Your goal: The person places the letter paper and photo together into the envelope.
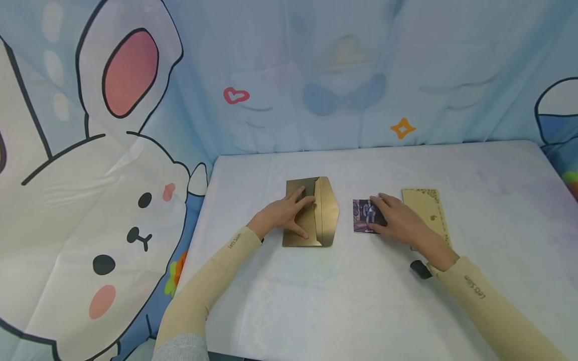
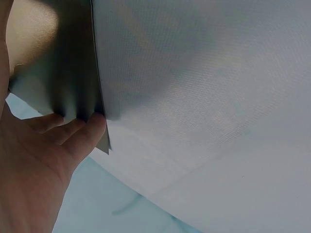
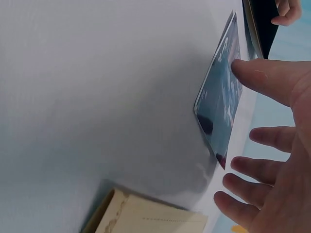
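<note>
On the white table lies a gold envelope point(image 1: 327, 210) point(image 2: 73, 63), its flap spread out to the right. My left hand point(image 1: 284, 213) point(image 2: 39, 165) rests on the envelope's left part, fingers extended and spread. To the right is a small photo card point(image 1: 359, 220) point(image 3: 218, 92) showing a standing figure on a dark background. Over its right side reaches my right hand point(image 1: 399, 220) point(image 3: 277, 160), which hides part of the picture. The right wrist view has the thumb at the card's surface and the other fingers spread loosely, not curled round it.
A cream card with an ornate border point(image 1: 420, 200) point(image 3: 150, 216) lies just right of the photo card, partly under my right forearm in the head view. A small black object point(image 1: 421, 269) sits by my right wrist. A blue cartoon curtain point(image 1: 280, 120) hangs behind the table.
</note>
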A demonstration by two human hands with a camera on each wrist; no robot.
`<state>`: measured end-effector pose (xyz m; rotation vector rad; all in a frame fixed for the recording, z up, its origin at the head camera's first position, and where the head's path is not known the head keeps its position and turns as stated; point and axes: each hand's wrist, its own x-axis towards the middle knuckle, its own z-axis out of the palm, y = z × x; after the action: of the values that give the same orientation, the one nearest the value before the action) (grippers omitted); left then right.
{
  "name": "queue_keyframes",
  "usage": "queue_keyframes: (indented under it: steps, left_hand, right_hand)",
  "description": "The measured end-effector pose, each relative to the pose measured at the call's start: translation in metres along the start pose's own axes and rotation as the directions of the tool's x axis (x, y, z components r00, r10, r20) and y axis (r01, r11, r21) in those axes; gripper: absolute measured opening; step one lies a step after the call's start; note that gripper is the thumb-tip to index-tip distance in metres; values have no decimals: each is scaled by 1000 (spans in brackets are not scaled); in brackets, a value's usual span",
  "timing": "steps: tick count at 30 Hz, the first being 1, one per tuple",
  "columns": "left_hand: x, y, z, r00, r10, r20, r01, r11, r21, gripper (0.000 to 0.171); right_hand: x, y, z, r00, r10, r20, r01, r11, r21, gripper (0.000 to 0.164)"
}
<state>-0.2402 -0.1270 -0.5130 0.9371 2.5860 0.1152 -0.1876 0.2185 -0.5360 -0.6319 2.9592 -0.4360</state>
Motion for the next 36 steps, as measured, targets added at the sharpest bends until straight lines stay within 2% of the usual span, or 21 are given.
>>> queue_keyframes:
  steps: [7, 13, 20, 27, 32, 36]
  left_hand:
    - [0, -1, -1, 1000, -2, 1, 2, 1000, 12, 112]
    - [1, -2, 0, 1000, 6, 8, -6, 1000, -15, 111]
    - [1, -4, 1, 1000, 10, 16, -10, 1000, -29, 111]
    - [2, -4, 0, 1000, 7, 15, -7, 999, -35, 111]
    - [2, -4, 0, 1000, 11, 14, -11, 999, -39, 112]
    - [1, -4, 0, 1000, 9, 15, -9, 999, -38, 112]
  right_hand:
    - [1, 3, -1, 998, 50, 48, -50, 999, 14, 83]
    - [2, 5, 1, 995, 73, 66, -74, 997, 15, 90]
    - [4, 6, -1, 990, 109, 89, -114, 992, 60, 99]
    - [8, 8, -3, 992, 108, 65, -114, 989, 98, 90]
    - [8, 9, -2, 985, 161, 64, -167, 982, 92, 89]
    - [7, 9, -1, 981, 175, 87, -188, 968, 169, 90]
